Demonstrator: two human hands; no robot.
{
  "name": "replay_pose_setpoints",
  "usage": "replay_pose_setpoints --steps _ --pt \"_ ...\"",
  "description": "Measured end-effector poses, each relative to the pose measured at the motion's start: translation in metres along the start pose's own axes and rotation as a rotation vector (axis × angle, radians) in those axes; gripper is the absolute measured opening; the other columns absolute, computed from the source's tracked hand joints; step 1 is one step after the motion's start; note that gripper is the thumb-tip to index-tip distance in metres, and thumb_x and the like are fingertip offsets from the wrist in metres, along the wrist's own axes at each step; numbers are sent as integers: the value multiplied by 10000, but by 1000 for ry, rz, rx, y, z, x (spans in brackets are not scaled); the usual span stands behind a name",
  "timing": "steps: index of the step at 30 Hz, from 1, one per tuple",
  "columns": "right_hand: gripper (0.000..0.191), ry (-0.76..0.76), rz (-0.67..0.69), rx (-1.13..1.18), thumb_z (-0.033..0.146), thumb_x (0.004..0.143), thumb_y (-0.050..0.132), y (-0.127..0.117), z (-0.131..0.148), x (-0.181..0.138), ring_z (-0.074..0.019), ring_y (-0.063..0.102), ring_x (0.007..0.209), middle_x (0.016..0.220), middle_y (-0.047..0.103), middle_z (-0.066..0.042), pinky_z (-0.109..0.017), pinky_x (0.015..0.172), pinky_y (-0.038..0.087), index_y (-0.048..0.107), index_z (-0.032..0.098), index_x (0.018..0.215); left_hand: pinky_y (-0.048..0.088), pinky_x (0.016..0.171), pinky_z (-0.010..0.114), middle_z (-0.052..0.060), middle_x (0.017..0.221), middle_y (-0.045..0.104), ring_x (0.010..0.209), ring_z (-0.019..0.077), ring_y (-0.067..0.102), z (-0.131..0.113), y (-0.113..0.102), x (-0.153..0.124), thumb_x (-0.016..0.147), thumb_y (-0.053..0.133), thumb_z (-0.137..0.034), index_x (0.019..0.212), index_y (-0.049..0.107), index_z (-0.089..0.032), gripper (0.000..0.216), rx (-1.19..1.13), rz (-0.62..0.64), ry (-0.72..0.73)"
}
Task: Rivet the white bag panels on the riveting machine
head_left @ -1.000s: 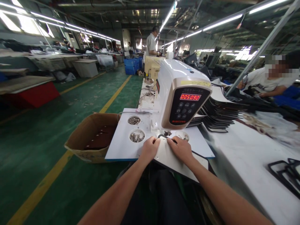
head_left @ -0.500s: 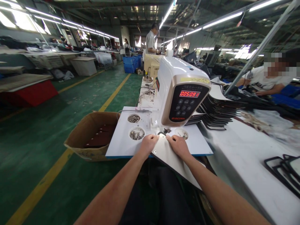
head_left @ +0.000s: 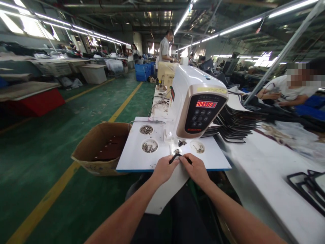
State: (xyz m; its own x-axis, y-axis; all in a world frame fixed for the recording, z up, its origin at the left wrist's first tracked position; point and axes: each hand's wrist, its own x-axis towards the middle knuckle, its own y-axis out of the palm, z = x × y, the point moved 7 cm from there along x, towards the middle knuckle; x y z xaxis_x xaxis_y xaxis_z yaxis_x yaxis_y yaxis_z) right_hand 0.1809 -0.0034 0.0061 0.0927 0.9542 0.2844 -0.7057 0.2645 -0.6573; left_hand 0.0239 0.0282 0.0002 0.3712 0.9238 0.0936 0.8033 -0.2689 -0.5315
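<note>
A white panel with black edging (head_left: 169, 191) is held between my two hands at the front edge of a white machine table (head_left: 132, 159). My left hand (head_left: 164, 169) pinches its black-edged upper end from the left. Close beside it, my right hand (head_left: 196, 167) pinches the same end from the right. The panel hangs down toward my lap, slanting left, and shows a small hole or stud low down. Just beyond my fingers lies the working point (head_left: 177, 151) of a white fastening machine (head_left: 195, 76), its red display reading 005091.
Round wells (head_left: 149, 146) in the tabletop hold small metal fasteners. A cardboard box (head_left: 83, 159) with dark red pieces stands left. Right are a stack of black-edged panels (head_left: 236, 118) and several more (head_left: 299, 183). A co-worker (head_left: 291, 91) sits far right; another person (head_left: 165, 49) stands behind the machine.
The panel has turned: its free end has swung from lower right to lower left. Both hands have drawn back slightly from the machine, still gripping the panel.
</note>
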Motion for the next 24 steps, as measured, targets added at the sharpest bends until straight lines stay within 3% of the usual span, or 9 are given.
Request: replay_pose_setpoints --steps 12,24 --pt "426 125 -3 -79 472 900 455 9 -26 59 -137 496 642 625 594 -7 -262 620 310 512 189 587 232 593 283 -14 608 512 621 120 440 16 -12 36 896 371 -509 613 480 -186 443 226 -120 -94" --pt "483 157 43 -38 517 874 442 18 -37 64 -136 451 602 544 516 -4 -269 564 264 469 185 524 246 586 274 -26 588 464 614 117 428 24 -7 43 888 378 -515 593 474 -185 453 210 -72 -108"
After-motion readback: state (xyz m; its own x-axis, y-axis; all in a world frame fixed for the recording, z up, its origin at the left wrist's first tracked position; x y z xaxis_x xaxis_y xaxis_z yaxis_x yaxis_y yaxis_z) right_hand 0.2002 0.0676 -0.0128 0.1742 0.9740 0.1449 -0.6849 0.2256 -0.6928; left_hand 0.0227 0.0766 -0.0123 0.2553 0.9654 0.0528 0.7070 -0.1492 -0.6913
